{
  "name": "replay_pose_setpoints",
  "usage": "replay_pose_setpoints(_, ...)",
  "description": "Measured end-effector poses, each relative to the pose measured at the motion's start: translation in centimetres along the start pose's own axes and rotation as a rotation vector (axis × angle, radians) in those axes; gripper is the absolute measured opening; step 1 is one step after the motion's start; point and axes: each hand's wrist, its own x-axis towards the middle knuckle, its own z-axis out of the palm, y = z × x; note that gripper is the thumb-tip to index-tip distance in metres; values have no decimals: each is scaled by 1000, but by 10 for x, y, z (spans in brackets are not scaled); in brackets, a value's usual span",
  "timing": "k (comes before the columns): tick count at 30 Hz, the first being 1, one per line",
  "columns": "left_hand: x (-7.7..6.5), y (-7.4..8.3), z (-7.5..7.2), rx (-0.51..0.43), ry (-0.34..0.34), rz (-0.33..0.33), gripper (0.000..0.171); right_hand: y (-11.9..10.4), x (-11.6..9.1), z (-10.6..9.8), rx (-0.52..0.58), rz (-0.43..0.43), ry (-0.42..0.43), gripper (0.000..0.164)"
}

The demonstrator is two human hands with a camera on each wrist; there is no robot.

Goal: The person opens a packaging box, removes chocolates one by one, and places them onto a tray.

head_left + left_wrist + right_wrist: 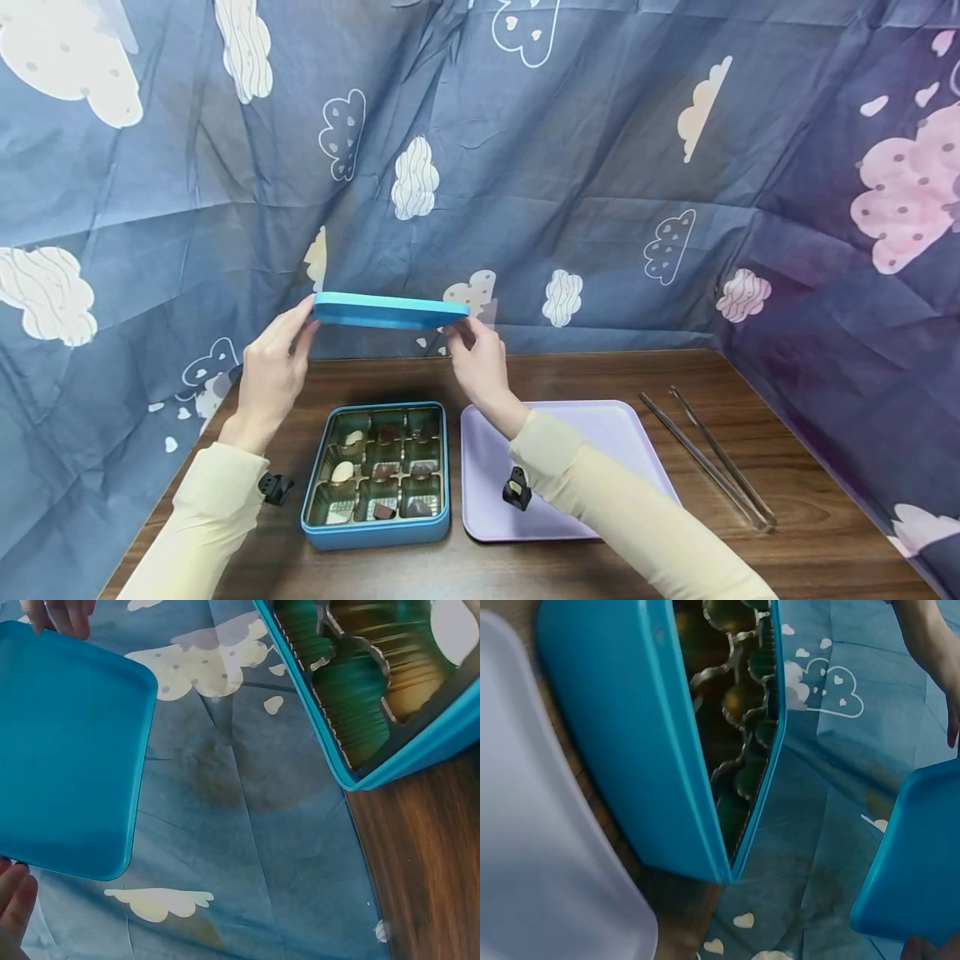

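A flat blue lid (390, 313) is held up above the table by both hands, one at each end. My left hand (268, 375) grips its left end, thumb below the edge. At the other end, my right hand (482, 367) pinches the right corner. In the left wrist view the smooth inner side of the lid (67, 750) shows. Below it stands the open blue tin (378, 535), with a gold divided insert. Several chocolates lie in its compartments, among them a white egg-shaped one (342, 472) and a dark brown one (384, 510).
A pale purple tray (483, 508) lies right of the tin, partly under my right forearm. Farther right, metal tongs (763, 522) rest on the wooden table (585, 371) with their arms apart. A blue cloud-patterned cloth (585, 167) hangs behind and along the sides.
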Motion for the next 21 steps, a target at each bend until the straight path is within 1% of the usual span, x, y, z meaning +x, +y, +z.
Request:
replay_pose_setpoints(6, 4, -5, -6, 9, 56, 19, 41, 0, 0, 11, -11, 87, 19, 24)
replay_pose_setpoints(12, 8, -8, -18, 29, 86, 32, 38, -1, -4, 22, 12, 123, 8, 21)
replay_pose_setpoints(17, 9, -13, -27, 55, 104, 6, 38, -4, -11, 31, 77, 155, -32, 22)
replay_pose_setpoints(21, 2, -19, -41, 94, 102, -20, 38, -7, -21, 41, 131, 194, -94, 23)
